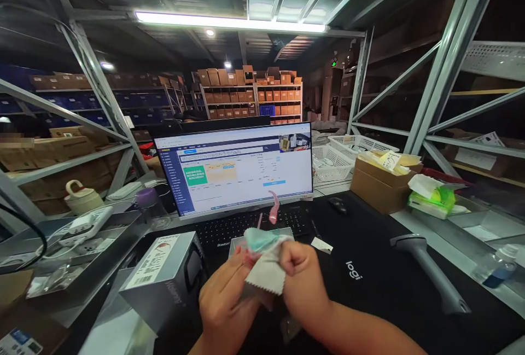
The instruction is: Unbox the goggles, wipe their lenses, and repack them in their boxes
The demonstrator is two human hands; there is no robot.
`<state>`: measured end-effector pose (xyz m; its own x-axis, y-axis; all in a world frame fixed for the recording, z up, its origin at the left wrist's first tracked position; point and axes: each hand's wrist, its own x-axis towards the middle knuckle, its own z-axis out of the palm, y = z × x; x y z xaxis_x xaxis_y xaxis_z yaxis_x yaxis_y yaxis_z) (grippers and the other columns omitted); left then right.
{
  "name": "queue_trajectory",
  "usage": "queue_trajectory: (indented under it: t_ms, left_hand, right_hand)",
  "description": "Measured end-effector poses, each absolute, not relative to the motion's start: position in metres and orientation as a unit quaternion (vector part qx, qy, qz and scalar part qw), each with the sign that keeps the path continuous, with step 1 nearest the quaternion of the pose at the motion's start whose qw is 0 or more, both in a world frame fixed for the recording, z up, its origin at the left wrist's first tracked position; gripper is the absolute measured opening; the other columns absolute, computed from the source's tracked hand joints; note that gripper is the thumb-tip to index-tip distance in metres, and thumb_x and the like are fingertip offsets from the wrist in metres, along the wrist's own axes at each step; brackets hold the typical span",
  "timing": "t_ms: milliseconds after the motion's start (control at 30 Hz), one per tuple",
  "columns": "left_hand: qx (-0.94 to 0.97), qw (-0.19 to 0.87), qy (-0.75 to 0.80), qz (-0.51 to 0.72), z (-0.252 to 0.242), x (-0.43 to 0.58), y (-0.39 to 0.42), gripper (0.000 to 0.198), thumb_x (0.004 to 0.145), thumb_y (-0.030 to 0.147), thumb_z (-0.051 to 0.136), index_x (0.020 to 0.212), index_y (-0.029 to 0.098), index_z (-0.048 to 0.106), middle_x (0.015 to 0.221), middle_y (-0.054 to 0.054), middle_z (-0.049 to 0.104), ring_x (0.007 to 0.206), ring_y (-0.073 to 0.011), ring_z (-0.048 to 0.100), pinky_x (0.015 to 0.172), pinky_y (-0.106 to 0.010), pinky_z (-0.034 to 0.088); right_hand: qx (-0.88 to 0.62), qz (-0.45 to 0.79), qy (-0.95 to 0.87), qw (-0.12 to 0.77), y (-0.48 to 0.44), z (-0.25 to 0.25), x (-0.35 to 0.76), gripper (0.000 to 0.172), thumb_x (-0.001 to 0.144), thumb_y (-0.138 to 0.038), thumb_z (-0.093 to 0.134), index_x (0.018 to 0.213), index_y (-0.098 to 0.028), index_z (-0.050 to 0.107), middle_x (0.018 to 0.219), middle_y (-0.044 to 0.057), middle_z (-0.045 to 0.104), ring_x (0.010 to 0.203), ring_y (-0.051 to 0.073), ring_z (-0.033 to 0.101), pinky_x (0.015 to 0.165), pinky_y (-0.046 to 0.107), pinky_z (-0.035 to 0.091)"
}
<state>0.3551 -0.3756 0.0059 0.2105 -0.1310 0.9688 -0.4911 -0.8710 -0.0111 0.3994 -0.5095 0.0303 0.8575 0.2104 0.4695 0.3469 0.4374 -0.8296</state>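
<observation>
A pale cleaning cloth (267,275) with a zigzag edge is bunched between my hands, above the desk and in front of the keyboard. My right hand (304,273) is closed, its fingers pinching the cloth's right side. My left hand (229,286) is closed around the left side of the bundle. Out of its top rise a curved pink arm (274,208) and a thinner pink one, which look like the temples of glasses. A pale teal patch shows at the top of the bundle; whether it is lens or cloth I cannot tell. The cloth and fingers hide the rest.
A grey product box (164,278) stands at left. Ahead are a monitor (238,169) and a black keyboard (217,230). A mouse (337,205), a barcode scanner (432,273), a cardboard box (371,182), tissues (430,199) and a bottle (498,265) are at right.
</observation>
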Motion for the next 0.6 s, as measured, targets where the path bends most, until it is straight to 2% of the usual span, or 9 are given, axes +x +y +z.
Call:
queue_trajectory:
  t_ms: [67, 133, 200, 300, 367, 467, 533, 600]
  left_hand:
    - [0.760, 0.157, -0.248, 0.579, 0.006, 0.359, -0.373, 0.020, 0.084, 0.014, 0.072, 0.103, 0.012, 0.069, 0.102, -0.015, 0.076, 0.097, -0.0248, 0.074, 0.098, -0.042, 0.058]
    - [0.768, 0.160, -0.283, 0.551, 0.009, 0.362, -0.370, 0.018, 0.086, 0.015, 0.069, 0.104, 0.012, 0.069, 0.109, -0.016, 0.075, 0.103, -0.0251, 0.073, 0.104, -0.045, 0.054]
    - [0.782, 0.153, -0.306, 0.522, 0.017, 0.364, -0.365, 0.018, 0.089, 0.015, 0.065, 0.105, 0.013, 0.070, 0.109, -0.014, 0.076, 0.107, -0.0241, 0.071, 0.107, -0.045, 0.052]
    - [0.799, 0.149, -0.301, 0.498, 0.031, 0.363, -0.359, 0.022, 0.086, 0.009, 0.064, 0.106, 0.017, 0.069, 0.104, -0.009, 0.077, 0.110, -0.0221, 0.069, 0.114, -0.049, 0.044]
    - [0.819, 0.155, -0.294, 0.468, 0.038, 0.361, -0.356, 0.023, 0.085, 0.006, 0.063, 0.104, 0.019, 0.069, 0.102, -0.006, 0.077, 0.110, -0.0210, 0.069, 0.115, -0.052, 0.041]
    - [0.838, 0.155, -0.311, 0.421, 0.043, 0.359, -0.354, 0.019, 0.087, 0.008, 0.061, 0.099, 0.020, 0.069, 0.103, -0.005, 0.076, 0.110, -0.0207, 0.068, 0.113, -0.051, 0.044]
    - [0.844, 0.152, -0.326, 0.397, 0.042, 0.358, -0.354, 0.016, 0.089, 0.010, 0.061, 0.099, 0.020, 0.069, 0.106, -0.006, 0.076, 0.112, -0.0207, 0.067, 0.113, -0.049, 0.044]
    - [0.847, 0.150, -0.339, 0.382, 0.041, 0.358, -0.354, 0.015, 0.090, 0.013, 0.062, 0.102, 0.019, 0.069, 0.107, -0.006, 0.075, 0.111, -0.0197, 0.067, 0.114, -0.048, 0.044]
  right_hand:
    - [-0.485, 0.010, -0.214, 0.848, -0.522, 0.047, 0.408, 0.056, 0.059, -0.023, 0.077, 0.051, -0.022, 0.021, 0.050, -0.008, 0.030, 0.052, 0.007, 0.021, 0.048, 0.021, 0.020]
    - [-0.476, 0.033, -0.206, 0.854, -0.537, 0.059, 0.421, 0.054, 0.058, -0.021, 0.074, 0.053, -0.022, 0.021, 0.052, -0.009, 0.027, 0.053, 0.007, 0.019, 0.047, 0.020, 0.018]
    - [-0.526, 0.075, -0.255, 0.808, -0.556, 0.066, 0.434, 0.046, 0.057, -0.016, 0.069, 0.052, -0.022, 0.023, 0.052, -0.009, 0.027, 0.052, 0.006, 0.020, 0.047, 0.020, 0.017]
    - [-0.630, 0.133, -0.325, 0.692, -0.596, 0.072, 0.452, 0.034, 0.058, -0.012, 0.060, 0.054, -0.023, 0.028, 0.050, -0.008, 0.033, 0.047, 0.007, 0.029, 0.045, 0.021, 0.018]
    - [-0.682, 0.066, -0.329, 0.650, -0.624, 0.077, 0.460, 0.031, 0.059, -0.011, 0.057, 0.055, -0.023, 0.029, 0.052, -0.006, 0.037, 0.048, 0.009, 0.033, 0.046, 0.022, 0.021]
    - [-0.727, -0.094, -0.317, 0.601, -0.652, 0.083, 0.462, 0.032, 0.062, -0.009, 0.057, 0.055, -0.023, 0.029, 0.055, -0.005, 0.037, 0.055, 0.010, 0.032, 0.050, 0.024, 0.023]
    - [-0.749, -0.131, -0.332, 0.558, -0.654, 0.085, 0.458, 0.032, 0.066, -0.008, 0.057, 0.056, -0.022, 0.030, 0.055, -0.004, 0.036, 0.056, 0.011, 0.030, 0.052, 0.025, 0.023]
    - [-0.766, -0.113, -0.383, 0.503, -0.643, 0.085, 0.452, 0.031, 0.067, -0.006, 0.056, 0.057, -0.022, 0.031, 0.056, -0.004, 0.037, 0.058, 0.011, 0.031, 0.053, 0.025, 0.024]
